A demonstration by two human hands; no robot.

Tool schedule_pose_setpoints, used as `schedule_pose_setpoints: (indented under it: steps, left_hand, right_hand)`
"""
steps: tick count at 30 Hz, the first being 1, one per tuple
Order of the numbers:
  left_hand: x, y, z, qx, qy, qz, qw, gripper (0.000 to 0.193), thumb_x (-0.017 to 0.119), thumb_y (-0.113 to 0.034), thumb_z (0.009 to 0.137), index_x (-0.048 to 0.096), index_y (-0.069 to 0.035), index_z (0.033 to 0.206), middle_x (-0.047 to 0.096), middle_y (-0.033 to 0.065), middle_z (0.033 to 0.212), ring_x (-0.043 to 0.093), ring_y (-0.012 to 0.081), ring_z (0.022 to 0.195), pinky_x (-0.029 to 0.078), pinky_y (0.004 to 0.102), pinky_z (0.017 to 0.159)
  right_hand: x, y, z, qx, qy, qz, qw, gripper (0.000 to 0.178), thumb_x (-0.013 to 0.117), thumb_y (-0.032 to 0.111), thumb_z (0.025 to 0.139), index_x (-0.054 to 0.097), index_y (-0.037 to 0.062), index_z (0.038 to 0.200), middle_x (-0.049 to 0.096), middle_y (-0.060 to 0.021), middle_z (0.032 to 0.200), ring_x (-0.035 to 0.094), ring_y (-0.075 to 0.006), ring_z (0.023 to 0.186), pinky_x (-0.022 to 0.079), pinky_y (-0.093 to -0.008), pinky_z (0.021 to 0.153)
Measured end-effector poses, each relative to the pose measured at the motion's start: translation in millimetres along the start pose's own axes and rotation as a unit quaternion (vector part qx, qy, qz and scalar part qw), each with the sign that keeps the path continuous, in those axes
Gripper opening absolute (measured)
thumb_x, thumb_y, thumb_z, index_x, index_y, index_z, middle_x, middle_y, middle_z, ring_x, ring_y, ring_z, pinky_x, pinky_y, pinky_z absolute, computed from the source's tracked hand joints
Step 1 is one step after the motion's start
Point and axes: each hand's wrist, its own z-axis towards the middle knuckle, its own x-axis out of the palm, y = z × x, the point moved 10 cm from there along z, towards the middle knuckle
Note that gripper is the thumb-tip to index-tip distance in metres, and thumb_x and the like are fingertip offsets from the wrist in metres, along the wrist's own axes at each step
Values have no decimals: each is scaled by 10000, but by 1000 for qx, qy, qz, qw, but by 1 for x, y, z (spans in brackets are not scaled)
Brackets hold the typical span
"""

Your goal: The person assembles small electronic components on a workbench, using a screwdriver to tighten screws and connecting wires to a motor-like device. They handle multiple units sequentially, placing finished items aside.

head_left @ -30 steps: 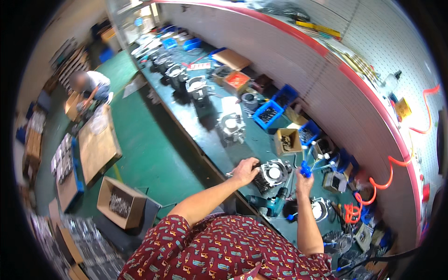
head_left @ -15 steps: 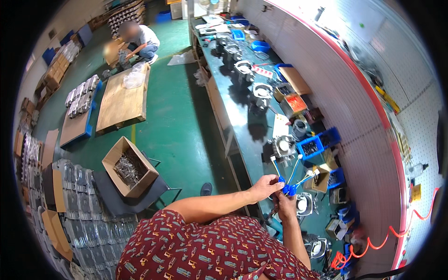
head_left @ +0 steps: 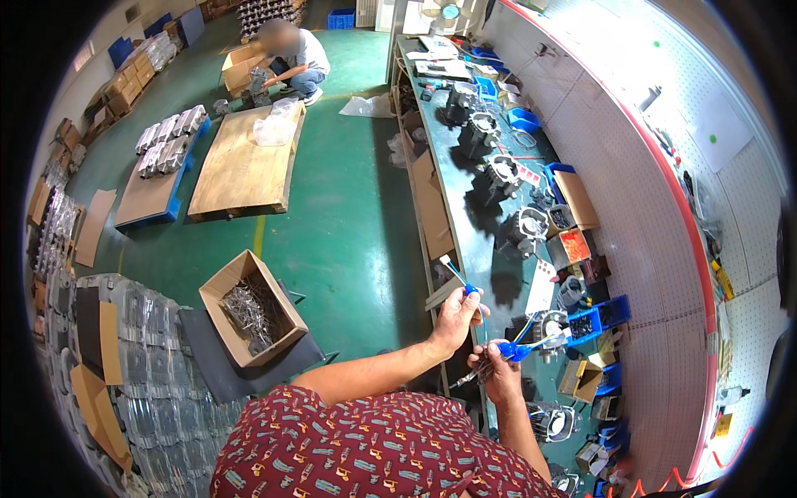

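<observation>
Where the left hand [head_left: 455,320] pinches, one cable [head_left: 471,290] juts beyond.

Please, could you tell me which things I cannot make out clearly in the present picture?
All in the head view:
- Number of blue-sleeved wires in the right hand: its fingers cover part of the bundle.
- Face of the co-worker: blurred.
- Contents of a far blue bin: too small to tell.
- Lower part of the shirt: cut off by the lower edge.
</observation>
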Motion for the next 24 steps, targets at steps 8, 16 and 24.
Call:
schedule_pose_setpoints:
  steps: [8, 16, 24]
  left_hand:
    - [-36, -1, 25, -34, -33, -2, 999, 421, 500, -412, 1042, 530, -61, 1273, 669, 53, 936, 633, 111, 803, 549, 276, 755]
    - [-56, -1, 59, -76, -47, 46, 995, 296, 589, -314, 1013, 555, -107, 1222, 650, 21, 918, 630, 118, 799, 536, 296, 754]
    - [-90, -7, 98, -95, -46, 70, 992, 267, 631, -267, 993, 616, -18, 1089, 625, 26, 906, 622, 111, 743, 540, 259, 724]
  right_hand:
    - [23, 12, 35, 1, 2, -80, 997, 130, 684, 98, 932, 607, 80, 1035, 718, -111, 888, 562, -114, 574, 436, -235, 497]
    - [40, 25, 89, -4, 35, -133, 991, 274, 729, 63, 879, 636, 28, 1135, 733, -119, 881, 542, -92, 536, 407, -219, 471]
    - [82, 8, 163, 47, 97, -172, 979, 285, 734, 53, 868, 645, 15, 1136, 720, -73, 840, 554, -101, 536, 415, -221, 467]
